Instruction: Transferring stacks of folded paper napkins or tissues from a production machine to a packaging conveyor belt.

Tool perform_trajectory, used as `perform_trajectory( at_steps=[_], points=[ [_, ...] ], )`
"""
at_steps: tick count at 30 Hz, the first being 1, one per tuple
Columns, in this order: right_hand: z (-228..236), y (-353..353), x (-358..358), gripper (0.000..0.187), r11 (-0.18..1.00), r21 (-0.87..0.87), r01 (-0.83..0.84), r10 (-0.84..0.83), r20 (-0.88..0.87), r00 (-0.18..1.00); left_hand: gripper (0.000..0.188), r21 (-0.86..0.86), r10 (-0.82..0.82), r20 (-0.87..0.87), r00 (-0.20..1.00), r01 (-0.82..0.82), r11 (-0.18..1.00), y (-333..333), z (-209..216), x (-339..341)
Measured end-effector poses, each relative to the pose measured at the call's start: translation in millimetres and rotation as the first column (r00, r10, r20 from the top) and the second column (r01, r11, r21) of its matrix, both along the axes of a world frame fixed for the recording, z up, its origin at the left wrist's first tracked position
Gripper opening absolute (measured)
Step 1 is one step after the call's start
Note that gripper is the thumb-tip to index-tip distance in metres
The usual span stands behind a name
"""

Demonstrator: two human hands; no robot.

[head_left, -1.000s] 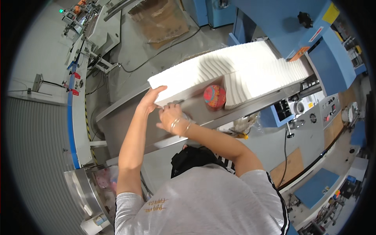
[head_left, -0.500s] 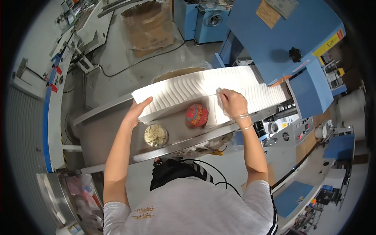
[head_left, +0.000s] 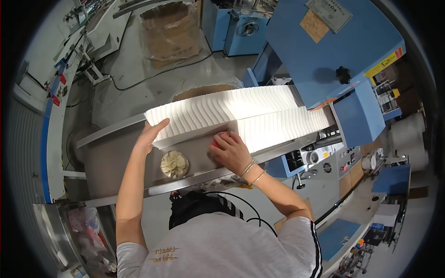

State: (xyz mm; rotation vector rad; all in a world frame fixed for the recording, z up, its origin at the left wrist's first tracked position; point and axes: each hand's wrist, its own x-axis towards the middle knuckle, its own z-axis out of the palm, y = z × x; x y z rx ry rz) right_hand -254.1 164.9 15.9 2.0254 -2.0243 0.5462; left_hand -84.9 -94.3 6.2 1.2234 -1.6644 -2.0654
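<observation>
While pinching the far white row (head_left: 197, 110) with left hand (head_left: 149, 134), now covers red round thing (head_left: 216, 141) with right hand (head_left: 232, 152), leaving near row (head_left: 280, 129) free on top; cannot tell whether clamped.

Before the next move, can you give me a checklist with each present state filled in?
1. Left hand touching the left end of the far white stack of thin layers: ok.
2. Right hand on the round red object: ok.
3. Its grip closed: cannot tell, fingertips partly hidden.
4. Round cream-coloured object with folded-looking top apart from both hands: ok.
5. Red object touching the near white layered stack: cannot tell, contact hidden.
</observation>
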Motion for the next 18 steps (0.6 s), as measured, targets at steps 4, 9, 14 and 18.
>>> perform_trajectory(
  at_steps=[4,9,14,18],
  points=[
    [16,0,-4,0.024,0.999,0.007,-0.046,0.045,0.08,0.996,0.105,-0.014,-0.02,-0.026,0.999,0.02,1.0,4,2,-5],
    [33,-8,-90,0.013,0.952,-0.177,0.249,-0.172,0.363,0.916,0.103,-0.07,-0.047,-0.004,0.999,0.046,0.997,7,5,2],
    [14,-9,-193,0.018,0.678,0.038,0.734,-0.637,0.53,0.56,0.103,-0.061,-0.066,0.019,0.998,0.067,0.996,8,15,0],
    [5,-11,-219,0.02,0.601,0.211,0.771,-0.733,0.531,0.426,0.104,-0.066,-0.073,0.017,0.997,0.074,0.995,4,8,2]
  ],
)
